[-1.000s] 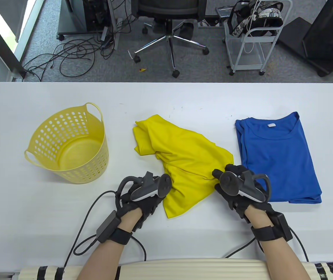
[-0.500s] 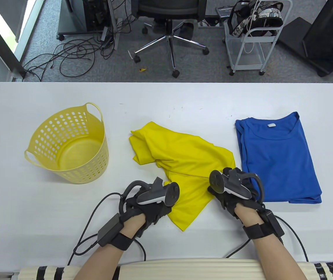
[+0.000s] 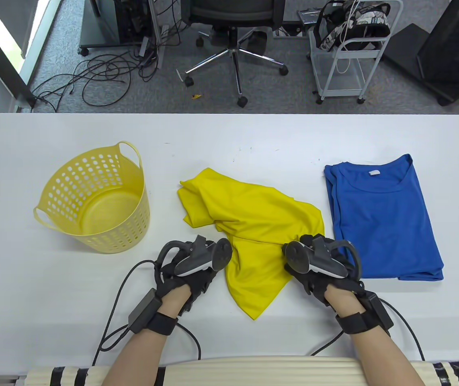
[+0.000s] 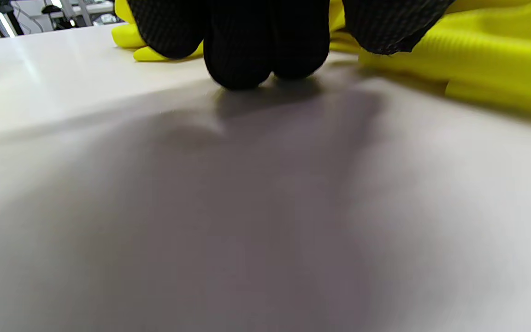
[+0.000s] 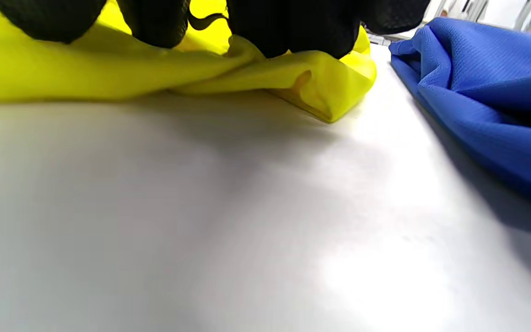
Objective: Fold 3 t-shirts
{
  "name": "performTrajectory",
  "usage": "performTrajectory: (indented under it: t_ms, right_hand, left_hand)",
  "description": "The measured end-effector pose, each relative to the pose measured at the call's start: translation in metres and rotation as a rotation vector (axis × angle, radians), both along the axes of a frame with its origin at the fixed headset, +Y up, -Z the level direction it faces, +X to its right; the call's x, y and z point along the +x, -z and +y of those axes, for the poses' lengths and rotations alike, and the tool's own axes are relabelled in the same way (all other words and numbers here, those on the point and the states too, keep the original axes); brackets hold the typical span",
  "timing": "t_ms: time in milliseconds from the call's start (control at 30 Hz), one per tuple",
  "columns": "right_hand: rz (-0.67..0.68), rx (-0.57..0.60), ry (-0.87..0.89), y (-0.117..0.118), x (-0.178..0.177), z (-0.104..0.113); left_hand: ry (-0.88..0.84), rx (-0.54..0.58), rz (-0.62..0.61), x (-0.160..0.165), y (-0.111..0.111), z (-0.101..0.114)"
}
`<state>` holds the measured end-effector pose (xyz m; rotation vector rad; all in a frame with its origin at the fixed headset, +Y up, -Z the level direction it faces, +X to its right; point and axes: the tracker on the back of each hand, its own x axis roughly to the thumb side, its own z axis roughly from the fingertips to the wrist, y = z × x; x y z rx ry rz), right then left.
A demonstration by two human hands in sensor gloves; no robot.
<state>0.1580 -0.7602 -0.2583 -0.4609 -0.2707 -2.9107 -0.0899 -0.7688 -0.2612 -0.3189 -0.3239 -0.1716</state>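
L hand (image 3: 191, 273) low on the tabletop (image 3: 253, 132), palm down, at the left edge of the yellow t-shirt (image 3: 249, 217); tracker on its back hides the fingers from above; R hand (image 3: 322, 269) likewise palm down at the shirt's right edge, between yellow shirt and the blue t-shirt (image 3: 382, 217); both forearms come in from the near edge w/ wrist straps and cables.

L wrist view: gloved fingertips (image 4: 251, 50) curled down, tips on bare tabletop, yellow cloth just behind and to the right; can't tell if that grip has any fabric in it; R wrist view: fingers (image 5: 293, 27) bunched down onto a ridge of yellow cloth, fabric gathered up under them, so R grip is grasping the yellow shirt; blue shirt's folded edge near on the right, apart from the yellow one.

Yellow shirt crumpled, mid tabletop, a pointed corner toward the person; blue shirt lies folded flat on the right, neckline away from the person; yellow perforated basket (image 3: 97, 201) upright on the left, well apart from the shirts.

Tabletop white, smooth; beyond it grey carpet, office chair (image 3: 233, 36), loose cables (image 3: 105, 76), white cart (image 3: 346, 52) w/ bags on top.
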Motion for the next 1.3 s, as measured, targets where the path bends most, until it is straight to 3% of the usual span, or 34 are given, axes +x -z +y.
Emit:
performTrajectory:
  t_ms: [100, 433, 533, 633, 800, 1300]
  right_hand:
    - [-0.03, -0.008, 0.012, 0.003, 0.002, -0.001]
    - [-0.195, -0.038, 0.023, 0.02, 0.026, -0.011]
    - [-0.179, -0.023, 0.02, 0.019, 0.026, -0.01]
    - [-0.158, 0.022, 0.057, 0.016, 0.028, -0.003]
    - [-0.157, 0.036, 0.11, 0.013, 0.032, 0.004]
    - [-0.167, 0.033, 0.143, 0.012, 0.037, 0.005]
  left_hand:
    - [0.049, 0.018, -0.028, 0.008, -0.001, 0.0]
    - [0.053, -0.072, -0.067, 0.01, -0.009, 0.004]
    - [0.063, -0.065, -0.09, 0.012, -0.012, 0.003]
    - [0.038, 0.011, -0.122, 0.009, -0.012, 0.003]
    - [0.024, -0.012, -0.129, 0.012, -0.011, 0.0]
    - [0.017, 0.084, -0.118, 0.026, -0.01, 0.0]
